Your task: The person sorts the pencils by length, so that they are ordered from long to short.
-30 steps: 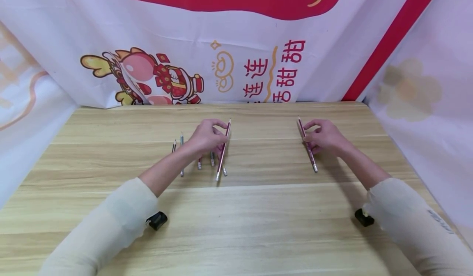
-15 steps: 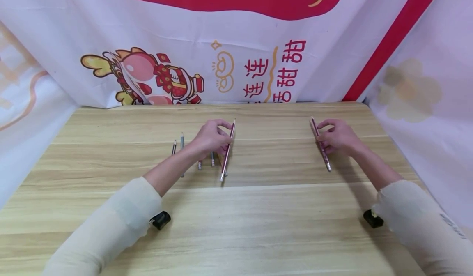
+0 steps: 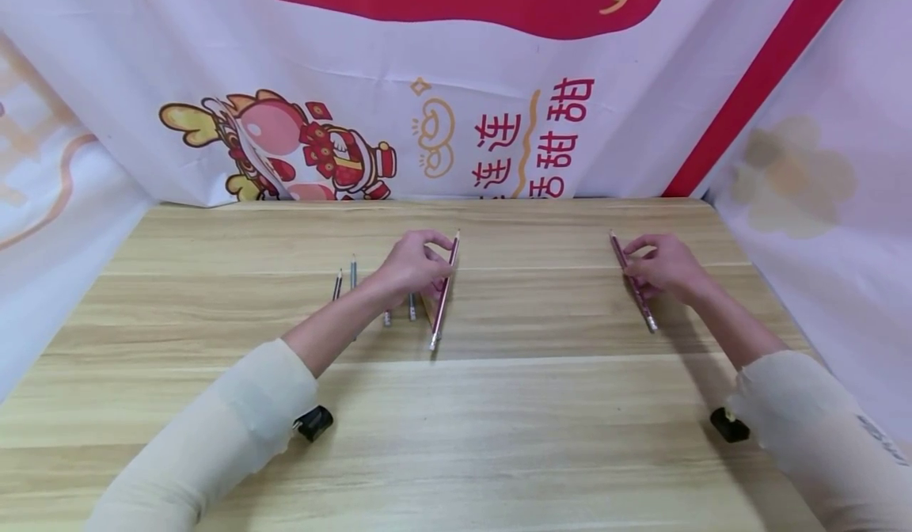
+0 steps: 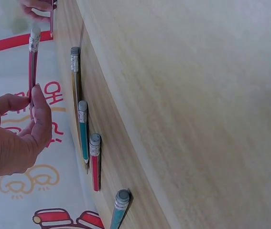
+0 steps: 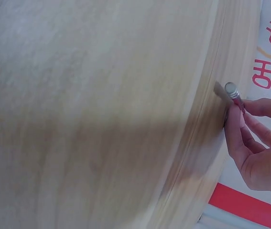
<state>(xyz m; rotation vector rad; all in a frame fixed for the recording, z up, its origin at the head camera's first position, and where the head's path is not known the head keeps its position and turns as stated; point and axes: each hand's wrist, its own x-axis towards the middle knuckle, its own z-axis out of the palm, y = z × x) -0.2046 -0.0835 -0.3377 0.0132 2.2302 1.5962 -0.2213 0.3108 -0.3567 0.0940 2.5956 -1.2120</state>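
My left hand (image 3: 419, 263) pinches a dark red pencil (image 3: 445, 290) between thumb and fingers, its eraser end toward me. In the left wrist view that pencil (image 4: 33, 62) stands off the table, above the other pencils. Under and beside the left hand lie several pencils: a teal one (image 4: 83, 131), a red one (image 4: 95, 164) and a yellowish one (image 4: 76, 81) among them. At the right, my right hand (image 3: 663, 265) pinches another dark red pencil (image 3: 636, 290) near its middle. The right wrist view shows its eraser end (image 5: 232, 89) close over the table.
A wood-grain table (image 3: 527, 437) spans the view. A white cloth with red print (image 3: 342, 49) hangs behind it, with more cloth at both sides. Black wrist-worn devices (image 3: 313, 423) show at both sleeves. A dark pencil (image 3: 338, 283) lies left of the left hand.
My right hand has moved to the right with its pencil, widening the gap between the hands. My left hand has shifted slightly right with its pencil. The lying pencils have stayed put.
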